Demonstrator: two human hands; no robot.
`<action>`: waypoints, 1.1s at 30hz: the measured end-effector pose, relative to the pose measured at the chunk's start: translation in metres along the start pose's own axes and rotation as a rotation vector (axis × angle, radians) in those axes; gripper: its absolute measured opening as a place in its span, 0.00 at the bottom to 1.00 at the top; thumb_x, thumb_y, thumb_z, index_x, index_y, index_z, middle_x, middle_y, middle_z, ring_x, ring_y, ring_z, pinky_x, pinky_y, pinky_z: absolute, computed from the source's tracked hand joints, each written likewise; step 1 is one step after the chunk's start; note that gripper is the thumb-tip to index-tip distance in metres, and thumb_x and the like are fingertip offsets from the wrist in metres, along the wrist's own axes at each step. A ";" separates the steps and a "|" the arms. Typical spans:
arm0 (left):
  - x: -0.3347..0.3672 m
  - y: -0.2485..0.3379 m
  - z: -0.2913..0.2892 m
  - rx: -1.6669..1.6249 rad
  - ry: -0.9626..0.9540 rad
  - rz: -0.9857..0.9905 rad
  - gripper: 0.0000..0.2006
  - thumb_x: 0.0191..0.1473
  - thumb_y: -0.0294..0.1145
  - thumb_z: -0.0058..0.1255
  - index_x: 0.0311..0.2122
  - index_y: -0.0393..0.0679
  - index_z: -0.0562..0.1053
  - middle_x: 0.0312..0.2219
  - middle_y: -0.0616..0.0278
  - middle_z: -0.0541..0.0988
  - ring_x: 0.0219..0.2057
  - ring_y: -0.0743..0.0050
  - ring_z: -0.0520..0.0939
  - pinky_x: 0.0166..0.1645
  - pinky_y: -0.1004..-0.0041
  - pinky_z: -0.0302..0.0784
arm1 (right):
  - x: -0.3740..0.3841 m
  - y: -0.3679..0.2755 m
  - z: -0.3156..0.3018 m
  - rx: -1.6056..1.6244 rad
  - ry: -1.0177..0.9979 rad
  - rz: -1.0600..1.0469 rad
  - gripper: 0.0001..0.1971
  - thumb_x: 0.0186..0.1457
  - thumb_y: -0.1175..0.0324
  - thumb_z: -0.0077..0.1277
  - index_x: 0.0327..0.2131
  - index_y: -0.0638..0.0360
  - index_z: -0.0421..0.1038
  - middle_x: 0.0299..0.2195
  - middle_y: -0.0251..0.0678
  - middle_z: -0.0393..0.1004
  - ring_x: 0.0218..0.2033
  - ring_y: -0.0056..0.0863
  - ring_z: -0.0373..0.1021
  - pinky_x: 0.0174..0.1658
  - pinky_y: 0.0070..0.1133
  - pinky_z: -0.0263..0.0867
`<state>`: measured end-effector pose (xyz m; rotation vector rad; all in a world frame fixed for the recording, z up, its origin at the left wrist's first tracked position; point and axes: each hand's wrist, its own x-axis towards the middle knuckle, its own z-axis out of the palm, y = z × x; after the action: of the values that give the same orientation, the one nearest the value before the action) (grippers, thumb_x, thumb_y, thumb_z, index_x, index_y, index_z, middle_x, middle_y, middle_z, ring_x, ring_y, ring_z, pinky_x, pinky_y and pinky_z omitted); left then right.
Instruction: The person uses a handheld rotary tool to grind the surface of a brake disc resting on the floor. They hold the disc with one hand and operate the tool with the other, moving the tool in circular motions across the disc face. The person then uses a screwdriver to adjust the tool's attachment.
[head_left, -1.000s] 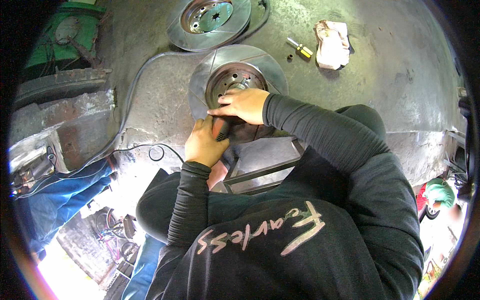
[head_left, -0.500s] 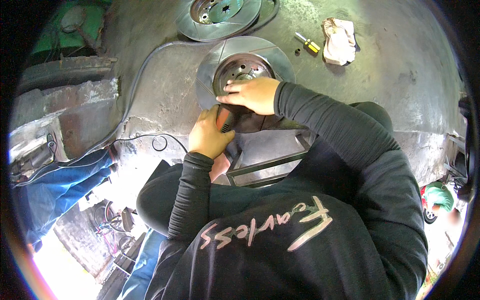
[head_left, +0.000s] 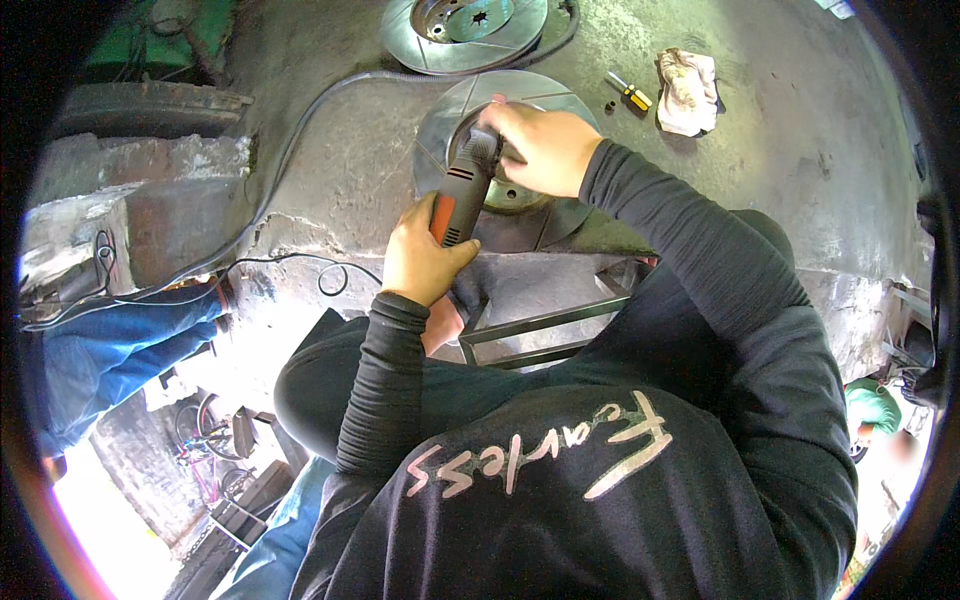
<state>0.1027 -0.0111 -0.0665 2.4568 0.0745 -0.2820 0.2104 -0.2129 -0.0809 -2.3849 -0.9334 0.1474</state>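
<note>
Head view now shows the power tool [head_left: 462, 205], wrapped firmly by the left hand [head_left: 422, 258], more exposed above the near disc [head_left: 432, 150], while the right hand [head_left: 548, 150], half-curled, has shifted right beside the tool's head, gripping or not I cannot tell, perhaps adjusting it.

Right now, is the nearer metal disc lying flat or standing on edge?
Lying flat: the nearer metal disc shows its broad round face to the camera above.

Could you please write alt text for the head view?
A person's left hand holds a black-and-orange power tool over a slotted brake disc, the right hand beside the tool's head. Nearby lie another brake disc, a screwdriver and pale cloth.
</note>
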 end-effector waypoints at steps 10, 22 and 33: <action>-0.015 0.005 -0.001 0.254 -0.064 0.081 0.34 0.33 0.35 0.60 0.52 0.42 0.66 0.39 0.48 0.73 0.41 0.48 0.76 0.43 0.62 0.74 | -0.005 -0.034 -0.015 -0.375 -0.323 -0.067 0.26 0.44 0.64 0.54 0.51 0.45 0.65 0.40 0.41 0.70 0.45 0.40 0.68 0.43 0.41 0.67; -0.018 0.013 -0.001 0.268 -0.103 0.012 0.35 0.34 0.35 0.60 0.53 0.40 0.65 0.42 0.47 0.72 0.44 0.47 0.74 0.47 0.61 0.71 | -0.008 -0.028 0.009 -0.380 -0.404 -0.240 0.24 0.48 0.71 0.48 0.52 0.44 0.66 0.50 0.27 0.68 0.56 0.27 0.59 0.51 0.71 0.32; -0.016 -0.006 0.004 0.231 -0.059 -0.071 0.30 0.34 0.36 0.61 0.47 0.42 0.68 0.41 0.48 0.72 0.41 0.49 0.76 0.43 0.60 0.74 | -0.017 -0.053 0.027 -0.330 0.114 -0.338 0.24 0.50 0.63 0.47 0.53 0.39 0.65 0.52 0.33 0.66 0.59 0.35 0.57 0.51 0.69 0.38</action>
<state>0.0859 -0.0087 -0.0702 2.6762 0.1099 -0.4140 0.1588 -0.1799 -0.0763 -2.4475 -1.3735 -0.2900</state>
